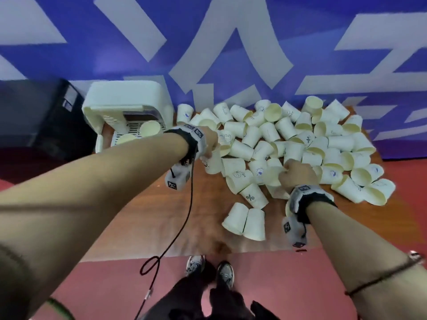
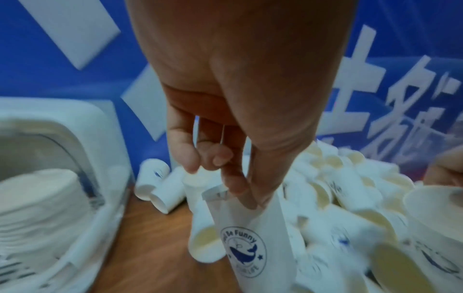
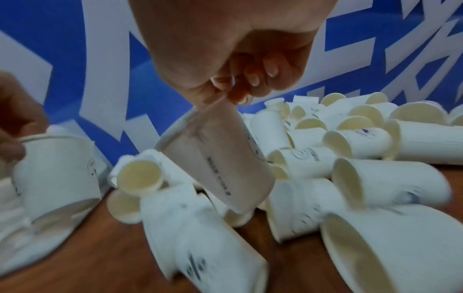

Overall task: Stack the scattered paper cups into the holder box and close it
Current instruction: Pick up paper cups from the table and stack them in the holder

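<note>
Several white paper cups (image 1: 300,139) lie heaped across the right half of the wooden table (image 1: 161,222). The white holder box (image 1: 120,98) stands open at the back left with cup stacks (image 1: 150,128) inside; the stacks (image 2: 42,200) also show in the left wrist view. My left hand (image 1: 211,144) pinches the rim of a cup with a blue whale logo (image 2: 250,247) at the heap's left edge. My right hand (image 1: 298,174) pinches the rim of another cup (image 3: 220,158), which hangs tilted above the heap.
A black case (image 1: 41,125) sits left of the holder box. A blue wall with white lettering (image 1: 231,42) rises right behind the table. A dark cable (image 1: 184,215) hangs from my left wrist over the front edge. Two cups (image 1: 245,221) lie near the front.
</note>
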The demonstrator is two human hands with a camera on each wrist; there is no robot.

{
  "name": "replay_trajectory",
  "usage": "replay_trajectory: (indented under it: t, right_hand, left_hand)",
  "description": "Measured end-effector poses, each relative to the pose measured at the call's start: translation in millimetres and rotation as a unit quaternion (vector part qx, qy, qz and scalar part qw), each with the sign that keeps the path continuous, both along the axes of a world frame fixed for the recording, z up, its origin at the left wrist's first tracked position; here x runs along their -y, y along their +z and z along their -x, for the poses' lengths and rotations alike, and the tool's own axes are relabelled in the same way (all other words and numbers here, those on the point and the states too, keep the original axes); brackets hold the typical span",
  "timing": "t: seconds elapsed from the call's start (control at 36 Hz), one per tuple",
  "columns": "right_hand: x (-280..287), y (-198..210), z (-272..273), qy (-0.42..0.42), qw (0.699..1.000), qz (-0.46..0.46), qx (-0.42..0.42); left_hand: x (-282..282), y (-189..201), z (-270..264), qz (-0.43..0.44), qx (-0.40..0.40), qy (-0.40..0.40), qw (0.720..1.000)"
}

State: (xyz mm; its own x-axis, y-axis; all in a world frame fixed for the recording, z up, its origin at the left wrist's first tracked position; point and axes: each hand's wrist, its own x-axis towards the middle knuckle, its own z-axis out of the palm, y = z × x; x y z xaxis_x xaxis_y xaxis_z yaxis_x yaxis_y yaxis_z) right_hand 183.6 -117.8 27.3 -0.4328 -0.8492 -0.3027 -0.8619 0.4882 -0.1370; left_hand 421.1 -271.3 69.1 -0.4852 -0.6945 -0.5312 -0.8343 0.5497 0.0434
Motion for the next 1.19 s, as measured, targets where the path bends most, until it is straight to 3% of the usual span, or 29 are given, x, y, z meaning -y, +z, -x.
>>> replay_trajectory:
  t: [0.08, 0.17, 0.39, 0.53, 0.81, 1.0, 1.19]
  right_hand:
    - [29, 30, -21, 0.009, 0.997, 0.054, 0.062]
    - [58, 50, -54, 0.029, 0.990, 0.089, 0.106]
    - [108, 69, -189, 0.107, 0.973, 0.124, 0.163]
    - [138, 59, -268, 0.125, 0.973, 0.115, 0.158]
    - [171, 44, -330, 0.047, 0.976, 0.143, 0.159]
    - [178, 32, -333, 0.005, 0.973, 0.158, 0.170]
    - [194, 26, -327, 0.001, 0.974, 0.154, 0.166]
  left_hand:
    - [5, 39, -32, 0.031, 0.015, 0.000, 0.999]
    - [10, 60, -80, 0.067, 0.016, 0.048, 0.996]
    - [8, 84, -222, 0.153, -0.030, 0.140, 0.978]
    - [20, 74, -292, 0.176, -0.025, 0.153, 0.972]
    - [51, 26, -337, 0.182, -0.034, 0.071, 0.980]
    - [69, -11, -335, 0.157, -0.035, -0.008, 0.987]
    - [78, -37, -320, 0.150, 0.010, -0.036, 0.988]
